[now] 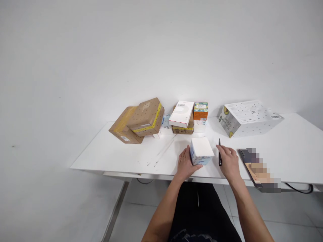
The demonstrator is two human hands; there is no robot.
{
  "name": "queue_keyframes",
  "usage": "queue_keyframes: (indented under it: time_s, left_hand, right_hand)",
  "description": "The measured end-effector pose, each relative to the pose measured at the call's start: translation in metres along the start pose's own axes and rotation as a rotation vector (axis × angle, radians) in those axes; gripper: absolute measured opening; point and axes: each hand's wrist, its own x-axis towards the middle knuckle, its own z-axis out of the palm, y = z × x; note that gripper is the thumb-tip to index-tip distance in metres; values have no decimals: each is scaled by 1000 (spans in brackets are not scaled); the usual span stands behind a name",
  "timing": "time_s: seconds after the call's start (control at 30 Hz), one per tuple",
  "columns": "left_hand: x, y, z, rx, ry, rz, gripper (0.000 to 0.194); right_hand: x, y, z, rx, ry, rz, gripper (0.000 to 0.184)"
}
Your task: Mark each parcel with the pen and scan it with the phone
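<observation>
A white cube-shaped box (202,147) with blue-printed sides stands near the table's front edge. My left hand (186,164) wraps around its left and near sides, with the fingers along the left face and the thumb across the front. To the right of the box, my right hand (229,161) has its fingers closed around a slim black pen-shaped tool (220,158). The tool points away from me, close to the tabletop; its exact kind is hard to make out. A phone (252,168), partly pixelated, lies right of my right hand.
Two brown cartons (145,117) lean together at the back left of the white table (101,154). Behind the cube, a power bank box (181,113) rests on a small brown carton (183,130), beside an orange-green box (201,111). A large white box (252,117) lies back right.
</observation>
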Motion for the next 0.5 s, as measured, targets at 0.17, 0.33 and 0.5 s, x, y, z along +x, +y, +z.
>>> queue_keyframes:
  time_s: [0.17,0.33,0.5]
  left_hand:
    - [0,0,0,-4,14,7,115]
    - [0,-1,0,-1,14,22,115]
    - [0,0,0,3,22,24,114]
  right_hand:
    - [-14,5,18,-200,-214,20,50]
    - [-26,37,2,-192,-97,272,46]
    - [-31,83,-29,-122,-123,716,82]
